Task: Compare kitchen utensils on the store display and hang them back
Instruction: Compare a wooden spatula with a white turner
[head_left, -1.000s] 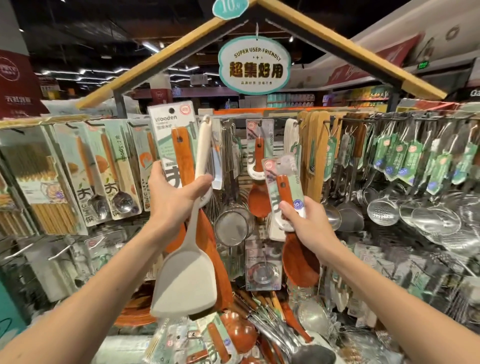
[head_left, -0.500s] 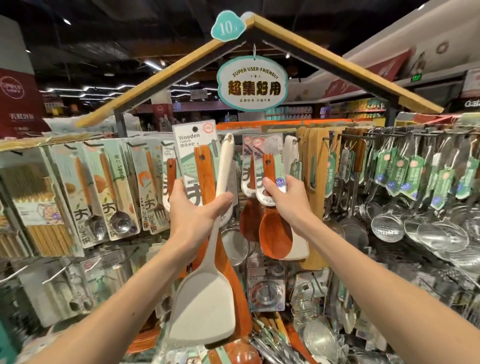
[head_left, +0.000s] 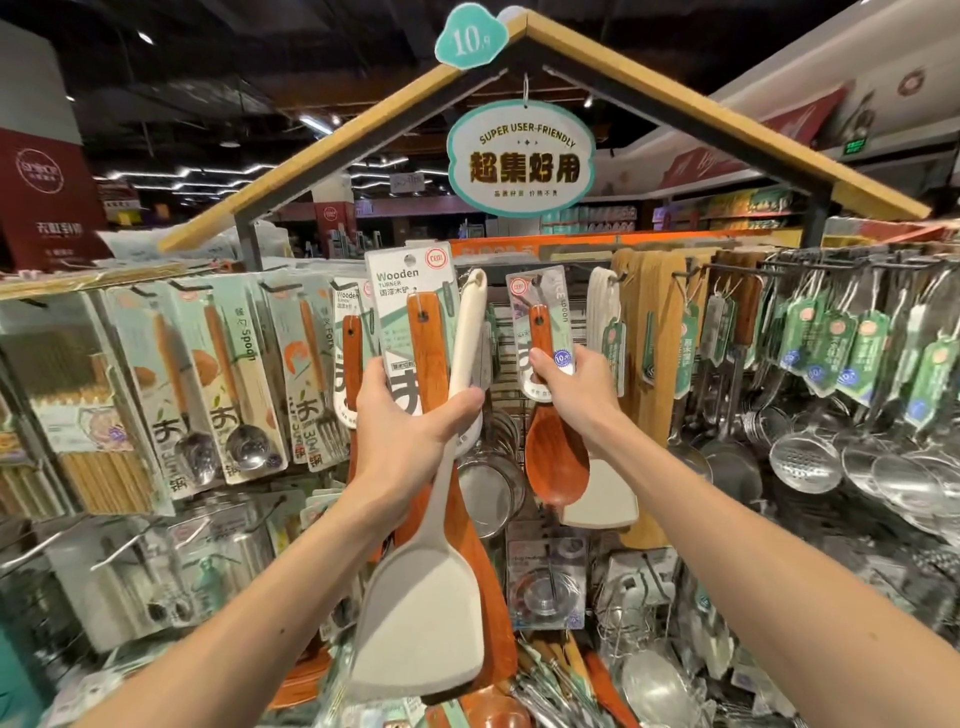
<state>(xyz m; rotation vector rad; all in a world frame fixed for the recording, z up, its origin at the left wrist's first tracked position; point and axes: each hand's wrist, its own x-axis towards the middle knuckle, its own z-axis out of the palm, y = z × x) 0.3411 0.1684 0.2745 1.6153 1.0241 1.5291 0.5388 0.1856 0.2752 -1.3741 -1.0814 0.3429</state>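
My left hand (head_left: 408, 434) grips two utensils together in front of the display: a white spatula (head_left: 423, 618) with its blade hanging down, and behind it a carded wooden turner (head_left: 413, 317) labelled "Wooden Turner". My right hand (head_left: 574, 397) pinches a carded wooden rice spoon (head_left: 553, 465) by its handle, holding it up against the rack near a hook at the top centre. The spoon's bowl hangs below my fingers.
The rack (head_left: 737, 267) carries carded spoons and forks (head_left: 234, 374) on the left, steel skimmers and ladles (head_left: 810, 457) on the right, and strainers (head_left: 488, 488) in the middle. A white spatula (head_left: 602, 506) hangs behind the spoon. Loose utensils fill the bin (head_left: 561, 691) below.
My right hand has raised the rice spoon from low centre up to the top of the rack. My left hand has lifted the spatula and turner higher and to the right.
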